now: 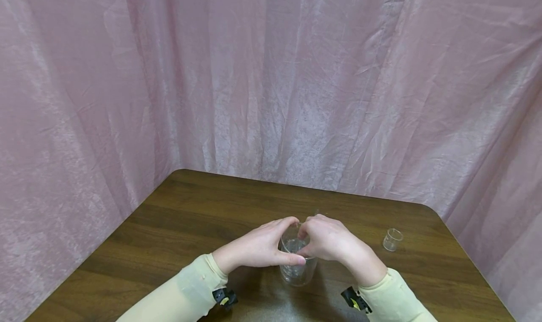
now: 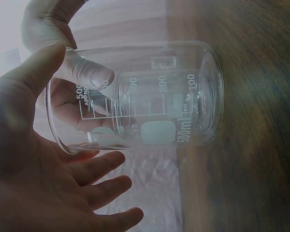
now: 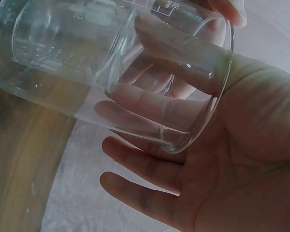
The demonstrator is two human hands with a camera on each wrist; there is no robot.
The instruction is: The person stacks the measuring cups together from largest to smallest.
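A large clear glass beaker (image 1: pixel 296 276), marked 500 ml, stands upright on the table in front of me. My left hand (image 1: pixel 263 246) holds it at the rim, with thumb and forefinger around its side; in the left wrist view the other fingers spread loosely beside the glass. Inside sits a smaller glass beaker (image 3: pixel 62 41) with its own printed scale. From above, my right hand (image 1: pixel 331 239) reaches into the large beaker, thumb and forefinger at the smaller beaker's rim. The right wrist view has its remaining fingers extended outside the large beaker.
A tiny clear glass beaker (image 1: pixel 392 240) stands to the right on the brown wooden table (image 1: pixel 203 204). A thin clear thing (image 1: pixel 316 212) barely shows behind my right hand; its kind is hidden. Pink curtains (image 1: pixel 296 86) hang along the table's far edge and sides.
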